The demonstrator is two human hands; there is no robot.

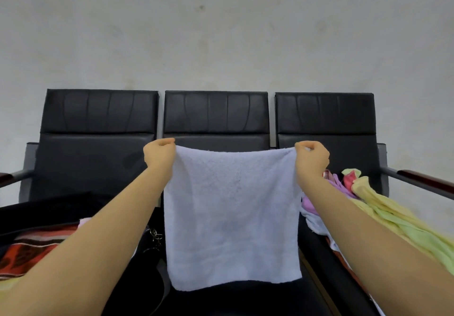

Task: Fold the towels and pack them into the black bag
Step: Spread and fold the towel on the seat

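Terry-soft, light and limp, the pale towel was pinched at its top corners by left hand and right hand, each grip closed on cloth.

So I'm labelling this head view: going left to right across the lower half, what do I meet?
Red patterned cloth → left hand → pale blue towel, pinched at its top corners → right hand → purple cloth → yellow-green towel.

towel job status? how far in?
Done: a red patterned towel appears to lie in the black bag. In hand: left hand and right hand pinch the white towel's top corners, unfolded. Left: the towel pile on the right seat.
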